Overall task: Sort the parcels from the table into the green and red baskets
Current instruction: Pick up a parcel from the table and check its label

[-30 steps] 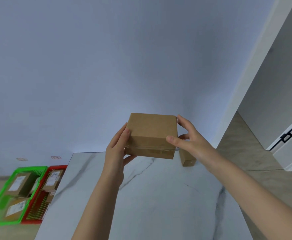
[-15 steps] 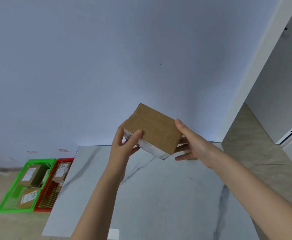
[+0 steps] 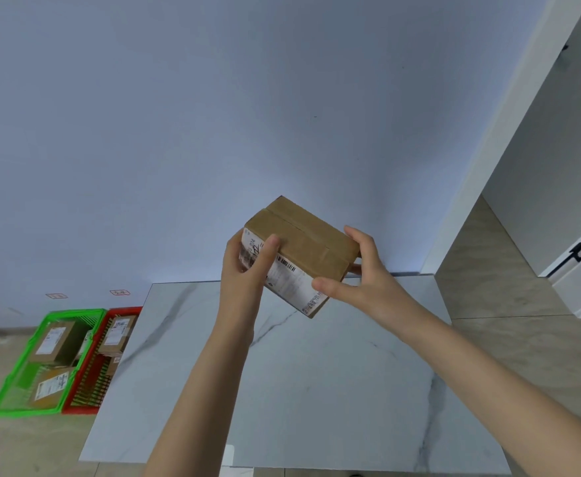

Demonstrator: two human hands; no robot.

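I hold a brown cardboard parcel [image 3: 303, 242] in the air above the far part of the white marble table [image 3: 316, 373]. It is tilted, and its white shipping label with a barcode faces me. My left hand [image 3: 244, 270] grips its left end, thumb across the label. My right hand [image 3: 358, 277] grips its right end, thumb under the lower corner. On the floor to the left stand the green basket [image 3: 46, 359] and the red basket [image 3: 105, 359], side by side, each with labelled parcels inside.
A blue-grey wall rises behind the table. To the right is a white door frame [image 3: 509, 139] with tiled floor beyond it. Two small red signs [image 3: 120, 292] are stuck low on the wall above the baskets.
Both hands have turned the parcel from plain side up to tilted with its label facing me. The small parcel seen on the table earlier is out of sight now.
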